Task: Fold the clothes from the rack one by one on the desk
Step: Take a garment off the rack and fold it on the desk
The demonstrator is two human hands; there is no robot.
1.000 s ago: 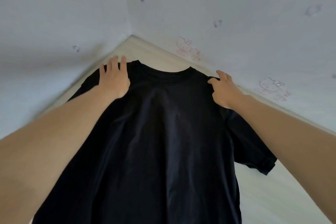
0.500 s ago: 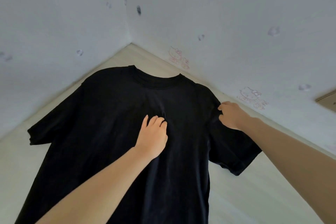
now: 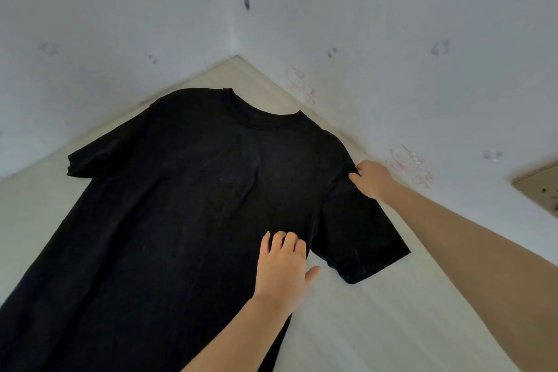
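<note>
A black T-shirt (image 3: 187, 205) lies flat on the pale desk (image 3: 377, 326), collar toward the far corner, both short sleeves spread out. My left hand (image 3: 282, 270) rests on the shirt's right side just below the armpit, fingers curled into the cloth at the side seam, thumb out over the desk. My right hand (image 3: 373, 178) pinches the shirt at the top of the right sleeve, near the shoulder seam. The shirt's lower hem runs out of the frame at the bottom left.
The desk fits into a corner between two white walls (image 3: 392, 24) with faint cartoon stickers (image 3: 410, 166) and dark marks. A tan panel (image 3: 540, 187) shows on the right wall. Bare desk surface lies to the right of the shirt.
My left hand has slid from the shoulder down across the chest to the right armpit area. My right hand has moved from the shoulder outward to the top of the right sleeve.
</note>
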